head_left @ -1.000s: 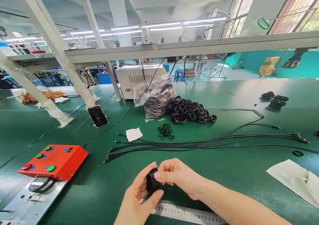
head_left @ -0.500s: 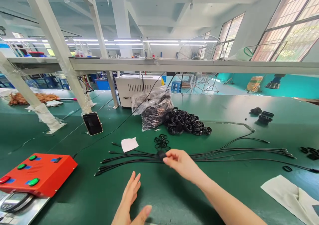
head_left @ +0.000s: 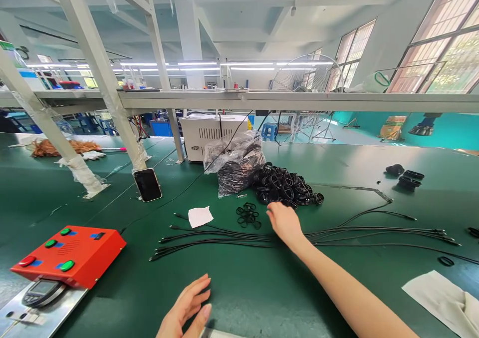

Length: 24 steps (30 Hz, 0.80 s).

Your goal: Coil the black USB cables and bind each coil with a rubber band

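My right hand (head_left: 287, 224) reaches over the straight black cables (head_left: 232, 239) to the front edge of a pile of coiled black cables (head_left: 279, 183). Its fingertips are mostly hidden by the hand, so any grip cannot be made out. Nearer to me, my left hand (head_left: 187, 305) hovers above the green table, open, with thumb and fingers apart and nothing in it. A small heap of black rings (head_left: 248, 215) lies left of my right hand. The straight cables lie side by side, with connectors at both ends.
A red button box (head_left: 75, 253) stands at left and a phone (head_left: 148, 184) leans on a post. A plastic bag (head_left: 239, 166) of dark items sits behind the rings. White paper (head_left: 200, 216), a cloth (head_left: 443, 295) and black pieces (head_left: 409, 179) lie on the table.
My right hand has moved right and away from me to the coil pile, from the cables where it pinched a small black bundle. My left hand has drawn slightly nearer. The view has shifted.
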Available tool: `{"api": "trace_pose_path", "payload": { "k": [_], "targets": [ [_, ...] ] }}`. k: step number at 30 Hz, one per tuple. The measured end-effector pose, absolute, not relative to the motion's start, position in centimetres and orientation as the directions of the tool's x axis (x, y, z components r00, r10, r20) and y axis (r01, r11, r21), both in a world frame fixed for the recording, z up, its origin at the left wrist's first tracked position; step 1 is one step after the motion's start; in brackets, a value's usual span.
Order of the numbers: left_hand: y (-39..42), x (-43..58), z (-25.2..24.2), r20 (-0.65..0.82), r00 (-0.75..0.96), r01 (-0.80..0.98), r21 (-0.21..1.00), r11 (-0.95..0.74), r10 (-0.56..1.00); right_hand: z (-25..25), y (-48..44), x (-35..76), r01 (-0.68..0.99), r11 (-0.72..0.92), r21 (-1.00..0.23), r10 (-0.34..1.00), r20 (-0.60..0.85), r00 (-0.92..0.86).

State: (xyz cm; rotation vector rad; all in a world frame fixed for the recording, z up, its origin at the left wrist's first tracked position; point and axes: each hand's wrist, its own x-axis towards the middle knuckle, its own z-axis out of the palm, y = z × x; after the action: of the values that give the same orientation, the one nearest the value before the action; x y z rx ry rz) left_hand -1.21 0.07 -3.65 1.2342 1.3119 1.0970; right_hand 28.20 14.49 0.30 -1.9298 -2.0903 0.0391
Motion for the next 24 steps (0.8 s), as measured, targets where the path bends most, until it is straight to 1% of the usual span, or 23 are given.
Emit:
{"api": "trace_pose_path", "payload": {
  "k": [3, 5, 8, 10, 12, 14, 15, 16, 17, 18, 19, 20, 21, 22, 24],
  "targets": [
    [1.0, -2.1, -2.3, -0.058, -0.026, 0.188, 0.980, 0.062, 0.998, -0.8, 12.0, 26.0, 0.907, 0.329, -0.262, 0.940, 0.185, -0.287],
    [1.9, -2.5, -1.3, -0.054, 0.015, 0.265, 0.963, 0.048, 0.998, -1.4, 10.7, 24.9, 0.869, 0.399, -0.292, 0.915, 0.192, -0.355],
    [3.6, -2.6, -0.3, -0.038, 0.039, 0.374, 0.927, 0.021, 0.999, -1.0, 9.6, 24.5, 0.828, 0.452, -0.333, 0.891, 0.223, -0.396],
    [4.8, -2.4, 0.2, 0.036, 0.056, 0.413, 0.909, -0.056, 0.998, 0.2, 9.0, 25.1, 0.789, 0.493, -0.367, 0.869, 0.245, -0.429],
    [5.8, -1.9, 0.7, 0.107, 0.103, 0.404, 0.904, -0.140, 0.989, 2.0, 8.3, 26.0, 0.724, 0.522, -0.450, 0.853, 0.265, -0.450],
    [6.3, -1.4, 1.3, 0.092, 0.168, 0.369, 0.917, -0.149, 0.982, 3.9, 7.7, 26.8, 0.663, 0.523, -0.536, 0.852, 0.315, -0.417],
    [6.4, -1.0, 1.6, 0.059, 0.207, 0.349, 0.928, -0.130, 0.977, 4.7, 7.3, 27.0, 0.659, 0.520, -0.543, 0.853, 0.372, -0.367],
    [6.2, -0.6, 1.9, 0.021, 0.248, 0.328, 0.939, -0.104, 0.969, 5.5, 6.9, 26.9, 0.680, 0.521, -0.516, 0.840, 0.449, -0.303],
    [6.0, -0.1, 2.1, -0.013, 0.294, 0.309, 0.947, -0.082, 0.956, 6.0, 6.6, 26.6, 0.717, 0.528, -0.454, 0.806, 0.535, -0.255],
    [5.5, 0.4, 2.4, -0.046, 0.348, 0.270, 0.961, -0.052, 0.936, 6.5, 6.2, 26.0, 0.746, 0.550, -0.376, 0.755, 0.607, -0.250],
    [5.0, 0.9, 2.6, -0.076, 0.401, 0.215, 0.977, -0.013, 0.913, 6.7, 5.8, 25.4, 0.750, 0.592, -0.294, 0.701, 0.648, -0.300],
    [4.4, 1.5, 2.8, -0.106, 0.458, 0.137, 0.989, 0.048, 0.882, 6.8, 5.4, 24.6, 0.722, 0.655, -0.223, 0.651, 0.651, -0.390],
    [3.7, 2.0, 3.0, -0.137, 0.520, 0.015, 0.988, 0.152, 0.843, 6.8, 5.2, 23.9, 0.667, 0.723, -0.179, 0.610, 0.620, -0.493],
    [3.1, 2.4, 3.2, -0.159, 0.558, -0.082, 0.966, 0.245, 0.814, 6.8, 5.0, 23.2, 0.603, 0.780, -0.169, 0.576, 0.572, -0.585],
    [2.1, 3.0, 3.5, -0.198, 0.588, -0.228, 0.890, 0.395, 0.784, 6.7, 5.0, 22.3, 0.520, 0.826, -0.219, 0.555, 0.481, -0.679]
  ]
}}
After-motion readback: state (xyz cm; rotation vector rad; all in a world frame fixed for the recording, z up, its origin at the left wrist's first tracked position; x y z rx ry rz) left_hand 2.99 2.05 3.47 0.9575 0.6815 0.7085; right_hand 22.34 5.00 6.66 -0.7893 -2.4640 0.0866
